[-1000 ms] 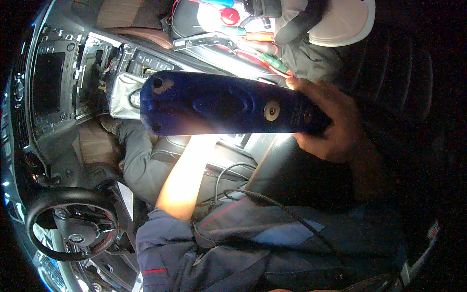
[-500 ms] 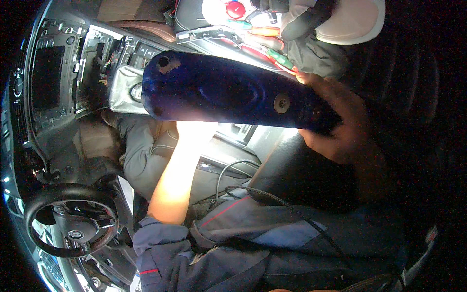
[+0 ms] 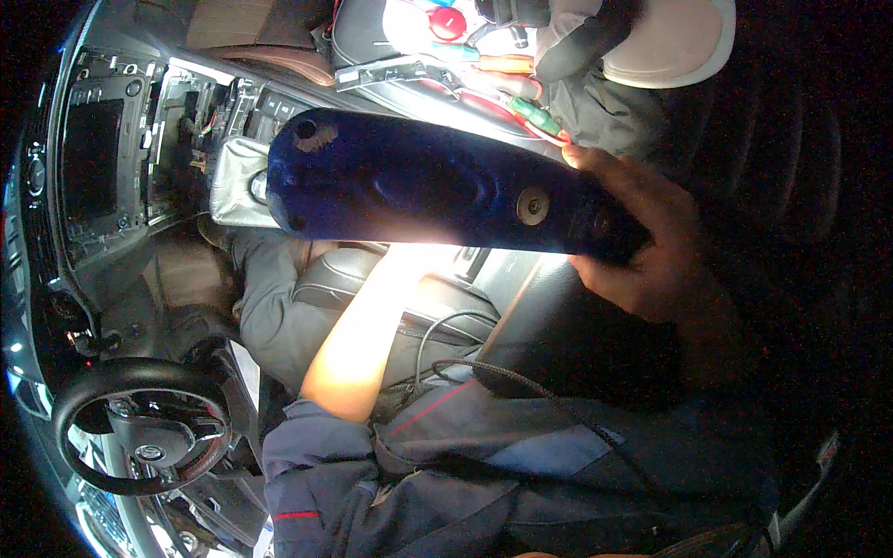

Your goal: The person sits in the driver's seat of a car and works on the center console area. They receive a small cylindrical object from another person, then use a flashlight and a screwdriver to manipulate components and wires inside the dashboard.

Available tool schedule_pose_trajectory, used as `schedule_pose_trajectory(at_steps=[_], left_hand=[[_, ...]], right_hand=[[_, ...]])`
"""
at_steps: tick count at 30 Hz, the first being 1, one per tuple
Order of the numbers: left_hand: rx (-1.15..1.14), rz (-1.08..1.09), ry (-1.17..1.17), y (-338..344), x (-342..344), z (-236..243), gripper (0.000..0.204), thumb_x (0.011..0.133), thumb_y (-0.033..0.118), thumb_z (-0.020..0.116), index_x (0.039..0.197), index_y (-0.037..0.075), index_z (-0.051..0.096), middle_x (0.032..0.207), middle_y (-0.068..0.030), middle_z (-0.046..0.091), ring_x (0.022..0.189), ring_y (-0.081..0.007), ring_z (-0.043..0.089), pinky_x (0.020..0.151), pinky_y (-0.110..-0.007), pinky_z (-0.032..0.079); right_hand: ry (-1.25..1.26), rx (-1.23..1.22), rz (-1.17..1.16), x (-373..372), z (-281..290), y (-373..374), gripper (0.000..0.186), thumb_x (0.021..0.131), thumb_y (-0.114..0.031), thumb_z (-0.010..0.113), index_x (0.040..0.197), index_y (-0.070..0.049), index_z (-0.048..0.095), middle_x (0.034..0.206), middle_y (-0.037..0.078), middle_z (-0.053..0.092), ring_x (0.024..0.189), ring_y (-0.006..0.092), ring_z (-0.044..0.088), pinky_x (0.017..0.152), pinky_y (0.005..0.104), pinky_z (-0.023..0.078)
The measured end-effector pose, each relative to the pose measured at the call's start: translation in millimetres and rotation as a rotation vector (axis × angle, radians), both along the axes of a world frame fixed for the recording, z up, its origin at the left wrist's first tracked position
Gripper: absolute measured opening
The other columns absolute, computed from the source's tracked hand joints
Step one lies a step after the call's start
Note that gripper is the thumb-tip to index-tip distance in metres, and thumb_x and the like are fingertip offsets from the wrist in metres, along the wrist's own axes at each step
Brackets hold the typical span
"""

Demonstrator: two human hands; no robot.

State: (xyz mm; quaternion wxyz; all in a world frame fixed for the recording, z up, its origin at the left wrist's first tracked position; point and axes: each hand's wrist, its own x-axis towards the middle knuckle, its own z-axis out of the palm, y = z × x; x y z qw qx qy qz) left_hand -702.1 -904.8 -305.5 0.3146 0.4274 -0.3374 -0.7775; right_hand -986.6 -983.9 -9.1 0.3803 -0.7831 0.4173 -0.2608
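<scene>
In our right hand [image 3: 672, 232] we are holding the lamp [image 3: 414, 186] by its right end, mostly right of the gear boot [image 3: 239, 186], and should be aiming it steadily at our left hand [image 3: 420, 261], whose hidden grip we cannot tell.

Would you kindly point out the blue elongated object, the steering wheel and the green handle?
Blue elongated object [image 3: 437, 181], head view: middle of its broad side.
Steering wheel [image 3: 152, 442], head view: central hub.
Green handle [image 3: 537, 116], head view: middle of grip.
</scene>
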Motion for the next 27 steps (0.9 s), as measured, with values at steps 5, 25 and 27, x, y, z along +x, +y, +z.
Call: schedule_pose_trajectory(at_steps=[5,25,27], left_hand=[[-0.739,-0.396,-1.093,10.2,18.7,21.9,0.054,0.106,0.025,0.044,0.155,0.005,0.034,0.156,-0.0182,0.040,0.138,-0.0302,0.044,0.119,-0.041,0.032],[-0.878,-0.003,-1.431,-52.3,48.8,51.6,0.032,0.094,0.025,0.058,0.119,0.004,0.057,0.114,-0.0158,0.057,0.105,-0.0337,0.056,0.095,-0.047,0.043],[-0.911,-0.075,-1.461,-40.6,47.7,66.2,0.030,0.093,0.025,0.059,0.115,0.005,0.059,0.110,-0.0151,0.058,0.102,-0.0336,0.057,0.092,-0.047,0.044]], right_hand=[[0.012,0.039,0.000,-1.2,0.8,-0.2,0.078,0.065,-0.003,0.077,0.140,-0.005,0.054,0.113,0.021,0.066,0.101,0.0346,0.068,0.090,0.0402,0.052],[0.019,0.012,-0.007,-2.8,1.3,-0.5,0.079,0.065,0.000,0.077,0.141,-0.004,0.055,0.122,0.021,0.066,0.109,0.0326,0.067,0.096,0.0398,0.051],[0.025,-0.014,-0.002,-3.3,0.1,-0.8,0.079,0.065,-0.001,0.077,0.141,-0.004,0.055,0.122,0.021,0.066,0.110,0.0330,0.067,0.096,0.0401,0.051]])
